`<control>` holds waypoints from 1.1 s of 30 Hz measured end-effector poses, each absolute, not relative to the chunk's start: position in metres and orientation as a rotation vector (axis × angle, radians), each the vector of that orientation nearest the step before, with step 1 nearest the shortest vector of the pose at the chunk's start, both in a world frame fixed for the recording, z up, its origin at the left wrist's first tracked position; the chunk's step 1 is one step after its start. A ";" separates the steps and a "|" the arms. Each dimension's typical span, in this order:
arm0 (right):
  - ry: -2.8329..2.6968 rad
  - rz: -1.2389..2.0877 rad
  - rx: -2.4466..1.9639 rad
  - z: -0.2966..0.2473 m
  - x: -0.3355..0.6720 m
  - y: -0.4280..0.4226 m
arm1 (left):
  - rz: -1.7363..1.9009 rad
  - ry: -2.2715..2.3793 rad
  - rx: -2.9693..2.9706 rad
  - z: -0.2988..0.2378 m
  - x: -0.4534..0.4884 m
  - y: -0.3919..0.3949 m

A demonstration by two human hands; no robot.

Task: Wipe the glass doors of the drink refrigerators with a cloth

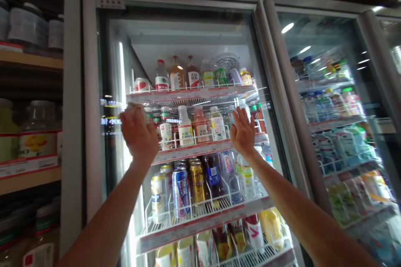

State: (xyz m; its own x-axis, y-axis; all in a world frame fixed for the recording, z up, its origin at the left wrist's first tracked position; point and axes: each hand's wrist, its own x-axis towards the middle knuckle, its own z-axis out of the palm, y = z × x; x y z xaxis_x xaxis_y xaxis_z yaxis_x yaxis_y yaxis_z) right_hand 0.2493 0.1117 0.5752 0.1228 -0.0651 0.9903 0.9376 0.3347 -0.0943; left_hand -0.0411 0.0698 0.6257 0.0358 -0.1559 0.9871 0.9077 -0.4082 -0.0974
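Note:
My left hand (pixel 139 135) is raised against the glass door (pixel 188 16) of a drinks fridge, over the left part of the second shelf. A pale, crumpled cloth (pixel 136 107) shows at its fingertips, between hand and glass; most of it is hidden. Farther right, my right hand (pixel 243 131) lies against the same door with its fingers stretched out, holding nothing. Between the two hands, behind the glass, stand a white-capped bottle (pixel 186 129), a pinkish-orange bottle (pixel 201 127) and a white-labelled bottle (pixel 217 125).
Lower fridge shelves hold several cans, such as a blue can (pixel 181 192), and bottles. A door frame (pixel 282 91) separates this door from a second glass-fronted fridge section (pixel 332 125) at right. Wooden shelving (pixel 31 59) with jars stands at left.

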 end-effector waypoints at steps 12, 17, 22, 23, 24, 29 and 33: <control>-1.215 -0.891 -0.779 0.576 0.239 0.101 | -1.395 -0.748 -1.496 0.603 0.034 0.093; -1.577 -0.740 -0.428 0.586 0.170 0.074 | -1.410 -0.649 -1.621 0.590 0.040 0.089; -1.570 -0.865 -0.681 0.587 0.106 0.072 | -1.225 -0.732 -1.593 0.565 -0.019 0.075; -1.541 -0.922 -0.722 0.588 0.102 0.074 | -1.205 -0.754 -1.552 0.561 -0.027 0.074; -1.524 -0.983 -0.744 0.589 0.103 0.077 | -1.189 -0.772 -1.524 0.558 -0.031 0.074; -1.417 -1.113 -0.853 0.590 0.204 0.095 | -1.158 -0.823 -1.497 0.555 -0.026 0.074; -0.967 -0.820 -1.110 0.584 0.288 0.110 | -1.166 -0.847 -1.487 0.555 -0.021 0.075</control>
State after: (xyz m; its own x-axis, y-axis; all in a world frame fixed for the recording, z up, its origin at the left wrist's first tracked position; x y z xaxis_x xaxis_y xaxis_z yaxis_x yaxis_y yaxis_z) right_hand 0.2884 0.1103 0.5844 0.3691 -0.0619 0.9273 0.9046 0.2527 -0.3432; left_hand -0.0215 0.0746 0.5552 0.2836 -0.0600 0.9571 0.9286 -0.2318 -0.2897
